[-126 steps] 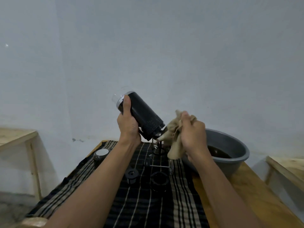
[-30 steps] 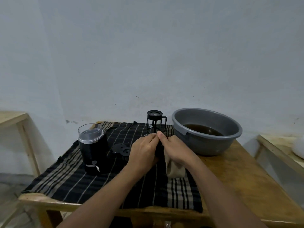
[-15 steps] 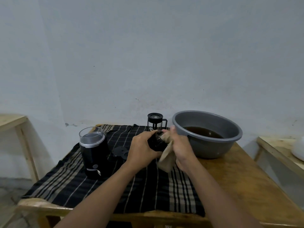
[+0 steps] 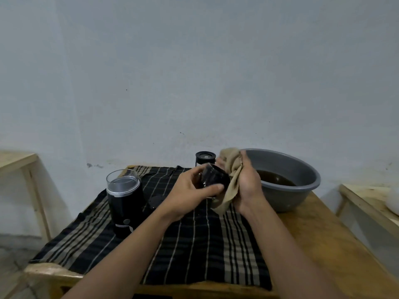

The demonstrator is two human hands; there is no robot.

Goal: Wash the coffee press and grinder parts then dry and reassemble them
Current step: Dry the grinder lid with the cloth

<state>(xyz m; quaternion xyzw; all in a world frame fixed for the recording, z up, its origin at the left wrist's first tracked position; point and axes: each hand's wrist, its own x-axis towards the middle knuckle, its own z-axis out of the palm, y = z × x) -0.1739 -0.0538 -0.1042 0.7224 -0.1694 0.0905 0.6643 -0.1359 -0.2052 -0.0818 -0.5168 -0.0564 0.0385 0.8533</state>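
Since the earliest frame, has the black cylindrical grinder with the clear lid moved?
Yes. The black cylindrical grinder went down and left, away from the grey plastic basin, and now stands upright on the black striped cloth.

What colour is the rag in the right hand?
Beige, a plain tan rag, clearest in the head view.

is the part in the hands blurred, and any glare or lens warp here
Head view: dim, flat light, soft shadows; the black part in the left hand is slightly smeared, its detail lost in the dark; the right hand's cloth reads clearer; faint glare on the grinder lid; wide-angle warp splays the table edges.
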